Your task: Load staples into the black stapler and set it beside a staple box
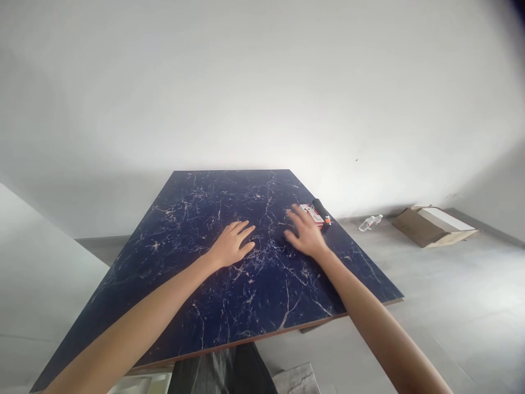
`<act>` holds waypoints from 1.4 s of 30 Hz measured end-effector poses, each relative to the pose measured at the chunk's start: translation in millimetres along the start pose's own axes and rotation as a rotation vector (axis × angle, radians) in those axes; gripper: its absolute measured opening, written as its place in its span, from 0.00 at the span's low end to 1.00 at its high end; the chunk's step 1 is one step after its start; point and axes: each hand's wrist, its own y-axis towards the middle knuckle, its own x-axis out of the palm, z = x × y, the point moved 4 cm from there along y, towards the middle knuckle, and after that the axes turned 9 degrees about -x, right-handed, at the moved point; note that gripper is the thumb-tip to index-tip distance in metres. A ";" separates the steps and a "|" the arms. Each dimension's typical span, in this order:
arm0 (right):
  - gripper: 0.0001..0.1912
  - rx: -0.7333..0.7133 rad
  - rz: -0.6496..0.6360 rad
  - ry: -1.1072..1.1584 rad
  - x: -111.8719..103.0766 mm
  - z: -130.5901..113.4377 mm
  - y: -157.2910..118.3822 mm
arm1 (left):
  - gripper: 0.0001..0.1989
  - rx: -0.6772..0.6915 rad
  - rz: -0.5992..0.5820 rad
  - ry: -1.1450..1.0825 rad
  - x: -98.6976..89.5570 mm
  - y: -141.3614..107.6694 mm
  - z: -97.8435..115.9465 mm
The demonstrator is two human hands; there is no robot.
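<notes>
A dark blue tabletop with white marble veins (221,197) spreads out in front of me. Near its middle, my left hand (232,243) is palm down with its fingers apart and holds nothing. To the right of it, my right hand (304,232) is spread, slightly blurred, over or on the tabletop, also without anything in it. Just beyond my right hand lies a red and white packet (312,214), partly hidden by the hand. Beside the packet, at the table's right edge, is a black cylindrical object (320,209) with an orange and white piece (327,220) at its near end.
On the floor to the right lie clear plastic bottles (370,222) and a brown cardboard box (432,227). A pale wall (229,87) rises behind the table. Below the front edge, dark clothing (221,372) and a grey marbled piece (297,379) show.
</notes>
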 end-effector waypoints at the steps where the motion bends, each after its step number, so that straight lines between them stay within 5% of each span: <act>1: 0.32 -0.102 -0.093 0.088 7.9 -19.6 3.6 | 0.30 0.022 -0.008 -0.006 0.3 -0.8 0.3; 5: 0.31 -0.096 -0.185 0.190 28.6 -55.6 10.7 | 0.23 0.029 -0.011 -0.016 4.0 -1.6 -2.3; 9: 0.18 -0.154 -0.157 0.189 34.3 -55.6 10.8 | 0.20 0.025 -0.002 -0.014 7.5 -0.7 -5.3; 15: 0.17 -0.166 -0.087 0.212 24.0 -45.6 9.3 | 0.20 0.026 -0.002 -0.024 5.8 0.3 -1.9; 17: 0.18 -0.005 0.100 0.121 8.4 -21.0 7.1 | 0.19 0.031 0.035 -0.026 1.7 -0.3 1.2; 20: 0.26 0.498 0.335 -0.091 -17.9 46.5 -10.7 | 0.18 0.036 0.178 -0.034 -13.2 -9.0 -0.8; 23: 0.29 0.822 0.112 -0.007 -21.1 115.6 -28.8 | 0.16 0.052 0.243 0.003 -34.3 -29.0 -21.6; 27: 0.23 0.695 -0.174 0.153 -10.1 148.4 -24.5 | 0.14 -0.047 0.344 0.077 -72.2 -58.3 -77.6; 32: 0.22 0.586 -0.179 0.178 12.4 92.3 16.0 | 0.17 -0.317 0.484 0.057 -98.1 -65.6 -129.4; 38: 0.20 0.407 -0.153 0.319 68.5 -45.8 88.7 | 0.18 -0.400 0.246 -0.079 -75.3 -62.6 -122.6; 42: 0.20 0.380 -0.152 0.448 104.5 -145.7 122.1 | 0.23 -0.528 0.300 -0.158 -76.4 -69.8 -117.5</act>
